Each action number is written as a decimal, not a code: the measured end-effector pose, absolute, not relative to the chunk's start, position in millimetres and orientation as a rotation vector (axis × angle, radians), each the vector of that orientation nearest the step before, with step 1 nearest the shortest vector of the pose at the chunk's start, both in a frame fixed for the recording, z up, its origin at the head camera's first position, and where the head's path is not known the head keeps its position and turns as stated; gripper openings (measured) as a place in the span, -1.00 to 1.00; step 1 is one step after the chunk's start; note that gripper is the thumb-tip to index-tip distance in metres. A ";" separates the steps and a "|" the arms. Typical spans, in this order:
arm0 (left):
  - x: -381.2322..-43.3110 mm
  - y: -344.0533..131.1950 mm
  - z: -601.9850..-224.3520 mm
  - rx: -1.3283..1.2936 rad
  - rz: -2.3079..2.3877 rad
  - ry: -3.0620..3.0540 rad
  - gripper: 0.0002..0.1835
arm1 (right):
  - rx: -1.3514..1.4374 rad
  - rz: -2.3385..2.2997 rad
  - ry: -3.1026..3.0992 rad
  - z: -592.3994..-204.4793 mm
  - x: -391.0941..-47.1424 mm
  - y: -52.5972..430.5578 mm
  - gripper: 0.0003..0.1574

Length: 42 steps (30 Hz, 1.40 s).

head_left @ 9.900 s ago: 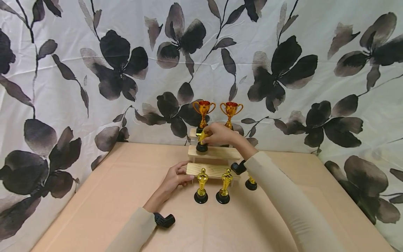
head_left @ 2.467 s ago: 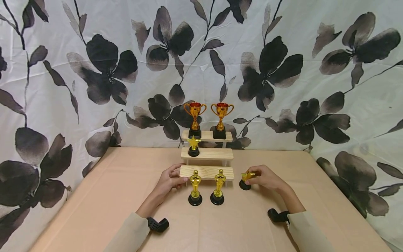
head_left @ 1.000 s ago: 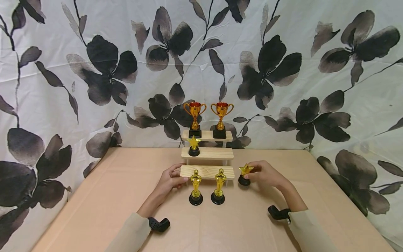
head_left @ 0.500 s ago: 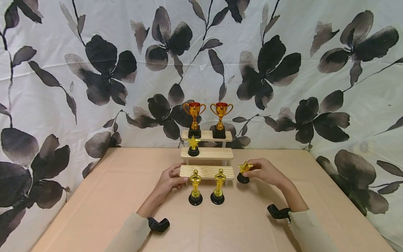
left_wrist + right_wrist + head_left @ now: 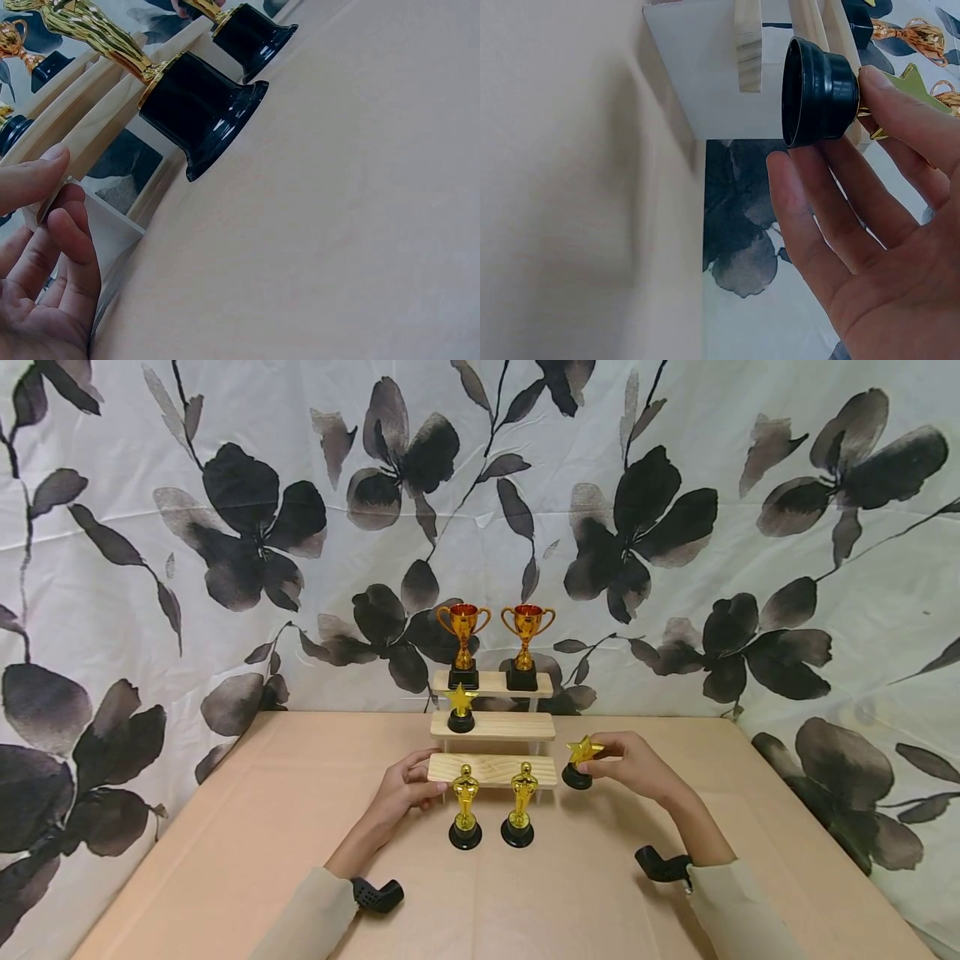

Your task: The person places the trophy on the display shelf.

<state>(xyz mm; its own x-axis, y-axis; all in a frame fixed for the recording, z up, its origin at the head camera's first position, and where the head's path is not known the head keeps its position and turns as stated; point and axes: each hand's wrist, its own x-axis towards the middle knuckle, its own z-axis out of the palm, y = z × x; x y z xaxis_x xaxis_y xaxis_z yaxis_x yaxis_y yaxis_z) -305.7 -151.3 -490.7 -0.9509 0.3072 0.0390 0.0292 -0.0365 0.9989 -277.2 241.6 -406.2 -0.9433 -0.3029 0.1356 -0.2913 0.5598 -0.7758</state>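
My right hand (image 5: 628, 766) pinches a gold star trophy (image 5: 577, 776) by its neck, just right of the stand. In the right wrist view its round black base (image 5: 821, 94) hangs above the table, tilted, with the thumb on one side. My left hand (image 5: 405, 789) grips the left end of the lowest shelf (image 5: 491, 769) of a three-tier wooden display stand; in the left wrist view the thumb lies on top and fingers curl underneath. Another star trophy (image 5: 461, 710) stands at the left of the middle shelf (image 5: 517, 726).
Two gold cup trophies, a left cup (image 5: 463, 643) and a right cup (image 5: 527, 643), stand on the top shelf. On the table in front of the stand are two figure trophies, a left figure (image 5: 465, 810) and a right figure (image 5: 519, 810). A floral cloth (image 5: 525, 552) hangs behind.
My right hand, earlier at the first star trophy on the middle shelf, has since taken the second from the table, raised it and moved it slightly left. My left hand stays on the stand.
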 end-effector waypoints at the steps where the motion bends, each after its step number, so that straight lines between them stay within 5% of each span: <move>1: -305.6 -151.3 -490.7 0.361 2.100 2.034 -0.21 | -0.517 -1.375 2.761 -405.8 -276.8 241.2 -0.80; 42: -305.9 -151.7 -493.8 0.400 2.122 1.992 -0.20 | -0.503 -1.413 2.837 -386.2 -281.2 229.3 -0.77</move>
<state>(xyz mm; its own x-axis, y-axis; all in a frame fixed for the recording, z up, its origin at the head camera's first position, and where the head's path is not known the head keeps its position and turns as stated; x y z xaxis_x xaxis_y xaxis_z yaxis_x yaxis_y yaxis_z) -305.9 -151.7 -493.8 -0.9425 0.3292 0.0573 0.0364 -0.0693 0.9969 -281.2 229.3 -386.2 -0.9487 -0.2471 0.1974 -0.3065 0.5635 -0.7671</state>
